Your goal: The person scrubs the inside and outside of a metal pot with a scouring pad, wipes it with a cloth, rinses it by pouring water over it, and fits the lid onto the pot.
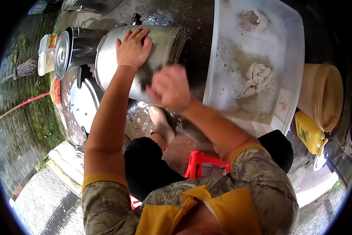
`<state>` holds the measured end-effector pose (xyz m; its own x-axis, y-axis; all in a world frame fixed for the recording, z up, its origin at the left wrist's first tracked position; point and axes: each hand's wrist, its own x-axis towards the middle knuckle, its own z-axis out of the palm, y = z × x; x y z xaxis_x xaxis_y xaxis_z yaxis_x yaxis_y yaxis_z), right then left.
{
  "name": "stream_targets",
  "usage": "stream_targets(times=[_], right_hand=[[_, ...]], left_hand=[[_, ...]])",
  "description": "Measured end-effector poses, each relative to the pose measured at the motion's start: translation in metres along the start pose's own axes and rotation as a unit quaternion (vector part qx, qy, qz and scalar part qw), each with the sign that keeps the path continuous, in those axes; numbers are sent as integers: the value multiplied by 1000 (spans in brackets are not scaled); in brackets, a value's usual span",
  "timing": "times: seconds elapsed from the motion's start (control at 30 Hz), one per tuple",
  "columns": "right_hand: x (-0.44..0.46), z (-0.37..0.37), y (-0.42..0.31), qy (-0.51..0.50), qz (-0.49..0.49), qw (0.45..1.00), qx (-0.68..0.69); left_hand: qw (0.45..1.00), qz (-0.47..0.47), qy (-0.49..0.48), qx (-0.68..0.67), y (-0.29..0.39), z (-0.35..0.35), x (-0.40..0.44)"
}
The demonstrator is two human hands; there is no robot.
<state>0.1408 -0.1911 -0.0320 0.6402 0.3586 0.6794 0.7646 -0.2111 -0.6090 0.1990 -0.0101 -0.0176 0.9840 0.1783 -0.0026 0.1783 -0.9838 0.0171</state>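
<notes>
Left hand point(133, 47), fingers spread, rests flat on a large silver metal pot point(160, 45) lying sideways beside a translucent white plastic tub point(295, 55). Right hand point(170, 88), blurred, curls over the pot; whether it grips anything, I cannot tell. Smooth, rounded, wet-looking, the pot could roll if the left hand slipped.

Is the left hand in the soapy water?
No, the left hand lies spread on the big metal pot, outside the plastic tub that holds the soapy water.

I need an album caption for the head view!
Left hand on a metal pot, right hand blurred, soapy tub alongside.
</notes>
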Motion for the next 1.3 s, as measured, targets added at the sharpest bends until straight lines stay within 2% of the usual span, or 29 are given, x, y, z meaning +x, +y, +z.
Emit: stream_targets(times=[0.07,0.13,0.17,0.2,0.23,0.27,0.3,0.37,0.43,0.5,0.53,0.57,0.6,0.63,0.7,0.73,0.77,0.8,0.83,0.9,0.93,1.07,1.13,1.17,1.23,1.3], right_hand=[[-10,4,-11,-5,-50,998,43],[-8,3,2,55,-56,997,15],[9,6,24,50,14,997,51],[31,13,46,133,60,989,23],[55,9,68,80,241,967,10],[78,9,93,81,328,941,20],[86,14,116,64,344,937,-15],[83,7,104,47,298,953,-16],[43,7,63,97,169,981,-20],[9,1,20,35,13,997,-64],[10,1,18,34,17,997,-64],[14,-2,14,7,4,997,-75],[21,-4,14,-21,-15,996,-85],[31,-3,26,-32,-7,993,-109],[62,-7,52,-60,78,992,-83],[77,-8,66,-79,103,986,-106],[90,-9,79,-101,128,978,-129],[106,-11,93,-134,196,967,-95],[119,-13,108,-167,261,949,-62],[135,-10,142,-188,308,929,-80],[131,-7,160,-172,308,935,-46],[114,-7,154,-126,325,937,-22],[94,-4,142,-78,281,956,8],[81,-3,129,-46,255,966,16],[57,-9,100,-26,253,967,16],[25,-18,63,-18,210,978,4]], left_hand=[[999,-18,-25,19,5,-4,1],[1000,-16,-15,18,3,-3,6],[1000,-11,-14,15,1,1,7],[1000,6,-16,4,0,1,9],[1000,2,-12,13,5,1,12],[1000,-6,-15,17,8,1,17],[999,-15,-20,22,10,0,20],[1000,-13,-17,6,12,-3,28],[999,-22,-20,-16,12,2,37],[999,-37,-34,-14,10,8,53],[992,-60,-91,-59,16,-10,58],[992,-60,-99,-58,10,-3,52],[953,-45,51,-297,0,2,46],[835,-27,203,-511,-11,5,42],[838,-42,369,-400,-37,-6,4],[885,-99,377,-255,-73,1,-19],[908,-158,374,-103,-105,16,-43],[860,-250,272,-352,-114,28,-67],[738,-321,149,-575,-118,34,-85],[823,-340,122,-438,-106,33,-91],[847,-354,174,-358,-121,56,-85],[857,-360,152,-336,-119,41,-80],[904,-333,83,-256,-120,25,-79],[894,-374,8,-248,-118,7,-76],[917,-329,10,-224,-103,-28,-79],[928,-333,-62,-155,-110,-35,-72]])
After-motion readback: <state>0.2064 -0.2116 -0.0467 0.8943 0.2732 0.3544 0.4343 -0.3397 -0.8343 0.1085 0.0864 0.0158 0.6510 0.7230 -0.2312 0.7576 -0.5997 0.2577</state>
